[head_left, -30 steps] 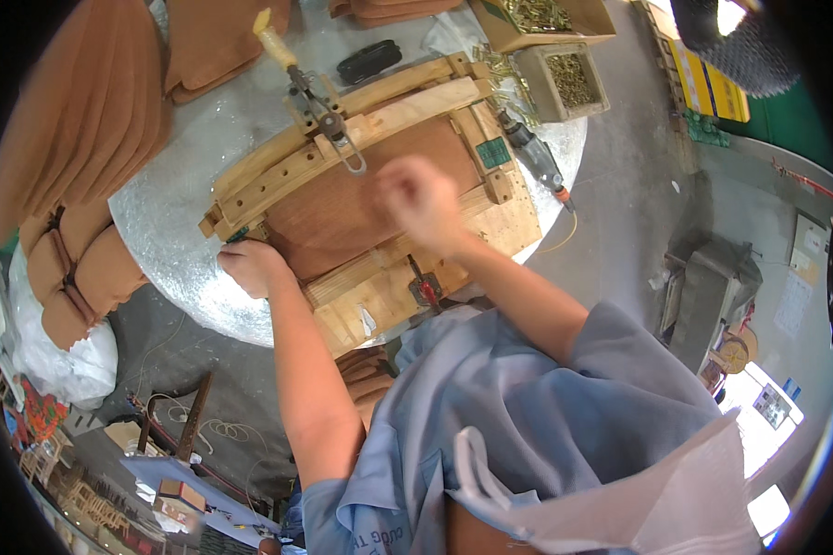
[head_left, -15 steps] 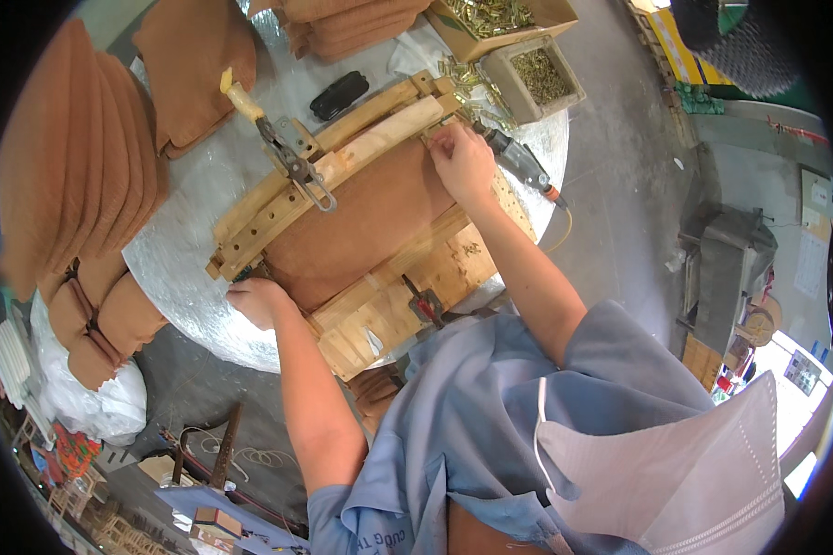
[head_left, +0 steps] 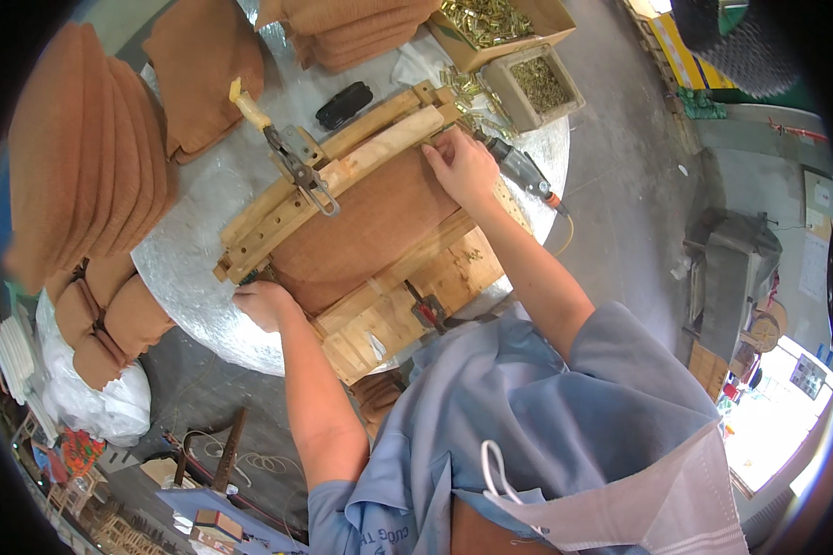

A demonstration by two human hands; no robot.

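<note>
A brown, curved-edged panel (head_left: 370, 227) lies in a wooden jig (head_left: 356, 347), between its far rail and its near boards. My right hand (head_left: 463, 168) is at the jig's far right corner, fingertips pinched together by the end of the far rail; what they hold is hidden. At the jig's left end my left hand (head_left: 264, 305) has its fingers curled in by the panel's corner, and their grip is hidden too. A toggle clamp with a yellowish handle (head_left: 296, 171) is mounted on the far rail. A second clamp with a red part (head_left: 423, 305) sits at the near side.
Just right of my right hand lies a power tool (head_left: 523, 171) with a cord. Brass-coloured hardware fills a cardboard box (head_left: 537, 32); small pieces fill a grey tray (head_left: 565, 104). Stacked brown panels (head_left: 88, 157) stand left. A black object (head_left: 344, 104) lies beyond the jig.
The view has shifted slightly, so the jig appears a little to the right and lower. My right fingers look a bit shifted at the corner; my left hand keeps its place.
</note>
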